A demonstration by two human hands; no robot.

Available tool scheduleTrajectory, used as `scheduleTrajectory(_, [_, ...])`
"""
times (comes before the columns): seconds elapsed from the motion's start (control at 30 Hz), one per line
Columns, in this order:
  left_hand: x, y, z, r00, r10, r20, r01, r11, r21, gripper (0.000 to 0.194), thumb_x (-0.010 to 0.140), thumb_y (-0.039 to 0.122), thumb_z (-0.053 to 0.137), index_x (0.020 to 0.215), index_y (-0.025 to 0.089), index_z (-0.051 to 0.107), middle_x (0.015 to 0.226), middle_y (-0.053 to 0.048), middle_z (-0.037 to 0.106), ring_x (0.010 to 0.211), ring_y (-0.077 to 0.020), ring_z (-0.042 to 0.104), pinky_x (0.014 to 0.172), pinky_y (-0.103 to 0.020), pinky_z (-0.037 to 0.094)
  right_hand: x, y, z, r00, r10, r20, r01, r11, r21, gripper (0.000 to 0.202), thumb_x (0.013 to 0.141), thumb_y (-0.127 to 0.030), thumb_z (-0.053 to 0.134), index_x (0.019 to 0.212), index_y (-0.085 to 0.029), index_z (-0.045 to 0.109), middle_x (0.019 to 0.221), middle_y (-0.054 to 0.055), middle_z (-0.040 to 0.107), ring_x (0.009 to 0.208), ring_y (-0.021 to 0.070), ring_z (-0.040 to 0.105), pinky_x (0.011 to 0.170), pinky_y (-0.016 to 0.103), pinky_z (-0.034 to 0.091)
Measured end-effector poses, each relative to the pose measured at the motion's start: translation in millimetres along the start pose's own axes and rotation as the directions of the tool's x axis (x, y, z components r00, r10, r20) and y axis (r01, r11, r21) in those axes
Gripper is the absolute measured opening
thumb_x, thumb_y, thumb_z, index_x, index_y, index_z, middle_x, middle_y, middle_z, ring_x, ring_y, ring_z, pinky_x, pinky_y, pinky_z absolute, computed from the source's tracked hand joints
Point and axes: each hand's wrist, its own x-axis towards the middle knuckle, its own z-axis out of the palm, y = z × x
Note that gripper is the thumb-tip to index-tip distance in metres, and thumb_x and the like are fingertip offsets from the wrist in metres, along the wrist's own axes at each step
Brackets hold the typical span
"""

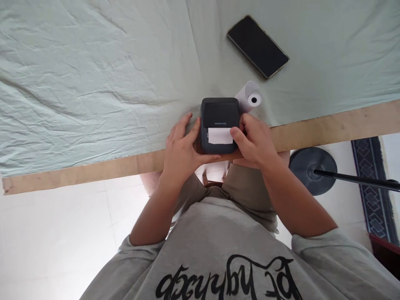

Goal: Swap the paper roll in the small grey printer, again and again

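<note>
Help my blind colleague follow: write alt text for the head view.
Left hand and right hand steady a dark mini printer, white paper on its front, at a table's edge. A paper roll sits beside it, a smartphone beyond.

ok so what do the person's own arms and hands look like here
The left hand and right hand are bare, with no gloves, rings or watch visible. Short grey sleeves leave the forearms uncovered; they belong to a grey shirt with black lettering across it.
</note>
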Motion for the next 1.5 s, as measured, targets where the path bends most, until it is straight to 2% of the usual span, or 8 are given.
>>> scheduleTrajectory(0.27, [-4.0,9.0,0.6,0.999,-0.036,0.005,0.035,0.999,0.022,0.106,0.075,0.08,0.074,0.158,0.021,0.043,0.164,-0.017,0.042,0.151,-0.0409,0.041,0.12,-0.055,0.039,-6.2,-0.6,3.7,0.999,0.004,-0.054,-0.003,1.0,0.022,0.035,0.092,-0.052,0.051,0.077,-0.026,0.034,0.071,0.0,0.049,0.067,0.0182,0.046,0.065,0.036,0.032])
scheduleTrajectory(0.47, [-7.3,11.1,0.5,1.0,-0.005,-0.029,0.005,1.0,-0.003,0.067,0.103,0.061,0.041,0.152,0.016,0.051,0.154,-0.014,0.056,0.146,-0.034,0.048,0.119,-0.05,0.038,-3.3,-5.4,-0.1,0.992,0.081,-0.094,-0.065,0.983,0.171,0.026,0.087,-0.037,0.06,0.077,-0.026,0.039,0.065,-0.004,0.044,0.06,0.0136,0.039,0.061,0.033,0.032])
scheduleTrajectory(0.67, [-7.1,8.6,0.4,0.999,0.022,-0.043,-0.023,1.0,-0.017,0.06,0.102,0.058,0.044,0.143,0.018,0.06,0.15,-0.012,0.06,0.146,-0.0339,0.049,0.118,-0.05,0.04,6.8,-19.1,-8.8,0.983,0.074,-0.167,-0.028,0.965,0.26,0.022,0.091,-0.036,0.059,0.084,-0.027,0.04,0.061,-0.007,0.044,0.056,0.0126,0.045,0.063,0.032,0.038])
scheduleTrajectory(0.9, [-7.0,7.6,0.6,0.998,0.03,-0.059,-0.033,0.999,-0.041,0.058,0.102,0.06,0.044,0.14,0.019,0.062,0.148,-0.012,0.062,0.143,-0.0347,0.051,0.115,-0.051,0.041,28.1,-39.3,-26.4,0.961,-0.035,-0.274,0.106,0.963,0.248,0.016,0.088,-0.025,0.057,0.09,-0.027,0.041,0.074,-0.005,0.063,0.056,0.0122,0.057,0.063,0.032,0.045])
scheduleTrajectory(1.0, [-6.9,8.0,0.7,0.997,0.028,-0.066,-0.031,0.998,-0.048,0.058,0.101,0.06,0.045,0.138,0.019,0.063,0.147,-0.012,0.063,0.141,-0.0349,0.052,0.114,-0.052,0.042,33.2,-44.9,-27.1,0.986,-0.086,-0.14,0.086,0.996,-0.007,0.007,0.088,-0.025,0.058,0.089,-0.025,0.051,0.09,0.001,0.071,0.066,0.0154,0.06,0.072,0.037,0.048])
scheduleTrajectory(1.13, [-7.1,7.8,0.7,0.997,0.023,-0.071,-0.027,0.998,-0.048,0.059,0.101,0.062,0.045,0.138,0.02,0.063,0.146,-0.011,0.063,0.142,-0.0345,0.052,0.113,-0.05,0.041,45.7,-54.1,-25.1,0.988,0.021,0.151,0.037,0.93,-0.366,0.012,0.084,-0.02,0.062,0.094,-0.026,0.063,0.092,0.006,0.072,0.09,0.03,0.063,0.077,0.044,0.043])
scheduleTrajectory(1.37, [-10.4,3.1,0.2,0.992,0.088,-0.093,-0.098,0.989,-0.108,0.09,0.105,0.065,-0.002,0.142,0.014,0.062,0.146,-0.013,0.064,0.143,-0.0314,0.051,0.112,-0.048,0.04,72.5,-51.8,-27.0,0.94,-0.08,0.332,0.237,0.852,-0.467,0.026,0.072,-0.022,0.075,0.096,-0.029,0.07,0.084,0.003,0.069,0.069,0.0202,0.051,0.061,0.034,0.032])
scheduleTrajectory(1.5, [-11.8,1.7,0.0,0.991,0.087,-0.097,-0.099,0.987,-0.129,0.096,0.102,0.069,-0.007,0.141,0.015,0.063,0.144,-0.013,0.065,0.142,-0.0307,0.052,0.113,-0.047,0.039,69.7,-59.1,-32.9,0.939,-0.045,0.341,0.209,0.863,-0.46,0.025,0.071,-0.02,0.073,0.095,-0.029,0.071,0.089,0.003,0.074,0.077,0.023,0.059,0.061,0.035,0.035])
